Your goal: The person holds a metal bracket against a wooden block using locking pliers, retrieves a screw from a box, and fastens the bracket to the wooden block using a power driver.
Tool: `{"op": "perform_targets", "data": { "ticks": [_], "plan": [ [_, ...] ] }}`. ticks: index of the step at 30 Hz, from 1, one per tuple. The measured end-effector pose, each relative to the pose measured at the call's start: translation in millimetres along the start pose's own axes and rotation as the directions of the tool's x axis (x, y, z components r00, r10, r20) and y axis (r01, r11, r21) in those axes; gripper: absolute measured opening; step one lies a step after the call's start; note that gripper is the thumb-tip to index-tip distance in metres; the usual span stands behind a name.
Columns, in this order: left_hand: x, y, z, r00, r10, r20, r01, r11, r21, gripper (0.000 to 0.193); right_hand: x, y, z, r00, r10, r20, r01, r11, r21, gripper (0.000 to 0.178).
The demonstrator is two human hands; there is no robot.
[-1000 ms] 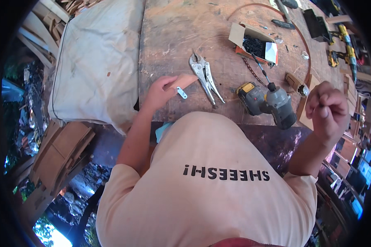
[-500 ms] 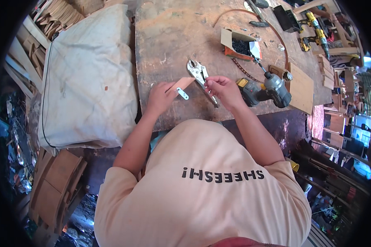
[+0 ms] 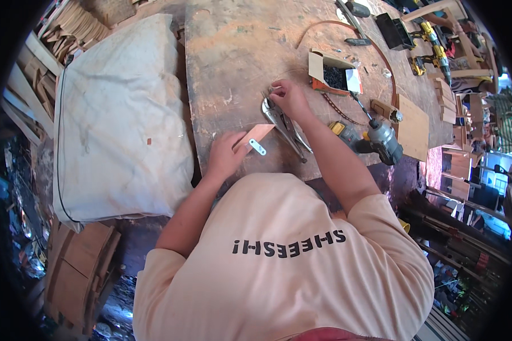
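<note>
My left hand [image 3: 224, 156] is closed round a small wooden block [image 3: 260, 133] with a slanted end. A shiny metal plate with holes [image 3: 257, 147] sits against the block's near side. Further up the bench, a pair of locking pliers [image 3: 290, 138] lies with its handles pointing toward me. My right hand [image 3: 291, 99] is at the pliers' jaw end, thumb and fingers pinched together. Its fingers partly cover the jaws, and whatever is between the fingertips is too small to make out.
An open box of black screws [image 3: 335, 78] stands beyond my right hand. Right of my forearm lies a cordless impact driver [image 3: 381, 139], near a flat board [image 3: 412, 128]. A pale cloth-covered stack [image 3: 119, 125] borders the worn wooden bench [image 3: 227, 68]. More cordless drills [image 3: 435, 51] lie far right.
My right hand has moved away from me and slightly left, from beside the pliers to their jaws. The left hand, with the block and plate, sits slightly lower in view.
</note>
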State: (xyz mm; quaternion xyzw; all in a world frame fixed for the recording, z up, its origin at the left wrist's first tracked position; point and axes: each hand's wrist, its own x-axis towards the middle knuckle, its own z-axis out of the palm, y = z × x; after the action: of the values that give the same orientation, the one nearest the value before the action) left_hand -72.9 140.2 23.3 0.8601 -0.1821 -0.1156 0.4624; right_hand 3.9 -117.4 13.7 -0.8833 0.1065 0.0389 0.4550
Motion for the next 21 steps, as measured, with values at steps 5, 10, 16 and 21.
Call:
{"op": "perform_targets", "data": {
  "ticks": [5, 10, 16, 21],
  "plan": [
    [-0.8, -9.6, -3.3, 0.997, -0.052, 0.055, 0.056, 0.996, -0.074, 0.034, -15.4, -16.2, -17.6, 0.997, 0.075, 0.003, -0.073, 0.951, 0.3, 0.031],
    [9.3, -6.2, -4.6, 0.978, -0.19, 0.088, 0.208, 0.931, -0.301, 0.034, -66.5, -37.9, -48.2, 0.991, 0.125, -0.041, -0.084, 0.838, 0.538, 0.031],
    [65.0, 28.9, -12.1, 0.989, -0.148, -0.005, 0.131, 0.893, -0.43, 0.03, -131.3, -81.4, -89.2, 0.995, 0.094, -0.03, -0.053, 0.771, 0.634, 0.032],
    [144.9, 132.6, 9.0, 0.991, 0.112, 0.07, -0.085, 0.946, -0.311, 0.018, -168.1, -97.1, -118.4, 0.996, -0.048, -0.079, 0.089, 0.736, 0.671, 0.032]
  ]
}}
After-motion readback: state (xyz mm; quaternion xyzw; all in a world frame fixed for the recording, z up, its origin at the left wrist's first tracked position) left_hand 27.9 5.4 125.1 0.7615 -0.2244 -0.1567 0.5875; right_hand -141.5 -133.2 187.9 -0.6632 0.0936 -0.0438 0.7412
